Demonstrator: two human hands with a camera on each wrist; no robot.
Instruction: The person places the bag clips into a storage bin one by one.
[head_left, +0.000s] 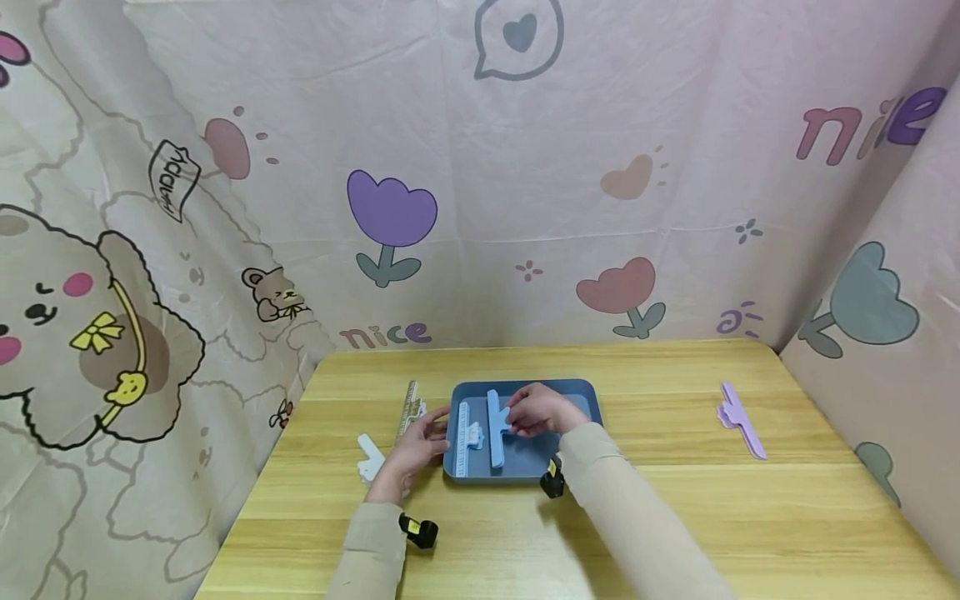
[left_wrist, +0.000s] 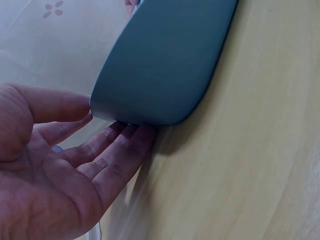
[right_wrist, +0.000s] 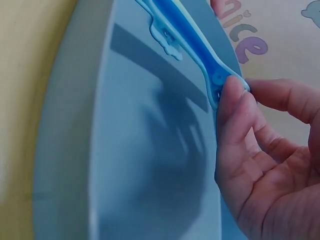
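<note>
The right grip [head_left: 544,409] pinches a smooth, T-shaped blue clip [head_left: 495,429], its long bar pointing forward; the left grip [head_left: 415,452], fingers extended, touches the round-cornered tray [head_left: 525,480].

The pale, wood-grained table [head_left: 675,517] is bordered at the back and both sides by light hanging cloth [head_left: 487,125]. It is printed with a purple tulip [head_left: 392,212], a grey heart [head_left: 519,33] in a speech bubble and, leftward, a large cartoon animal [head_left: 52,358]. Soft light is reflected from the tabletop.
</note>
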